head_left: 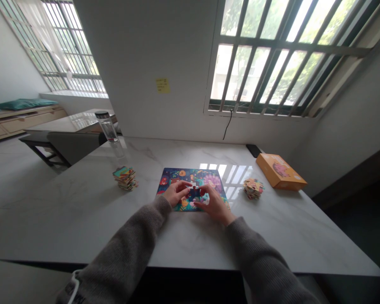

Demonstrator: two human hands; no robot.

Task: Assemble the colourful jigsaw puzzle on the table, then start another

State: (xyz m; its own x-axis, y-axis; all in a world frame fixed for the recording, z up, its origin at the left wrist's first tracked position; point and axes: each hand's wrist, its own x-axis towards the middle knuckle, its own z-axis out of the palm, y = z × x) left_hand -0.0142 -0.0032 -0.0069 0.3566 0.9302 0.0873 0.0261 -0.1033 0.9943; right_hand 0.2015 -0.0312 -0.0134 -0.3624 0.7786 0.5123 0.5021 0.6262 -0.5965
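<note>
Head view: puzzle point(193, 173) lies flat near middle of surface point(190, 242), btwn its L & R edges. Looks mostly done, outer part joined where visible; what looks like a pale gap point(194, 184) near its centre suggests approx. 1 or 2 spots left. L hand point(175, 192) has thumb & fingertips close together by gap; R hand point(214, 204) arches thumb & fingers apart; can't tell if either pinches anything. 2 stacks: L stack point(125, 179) toward surface's L edge, R stack point(253, 188) nearer R edge; can't tell if same puzzle.
</note>
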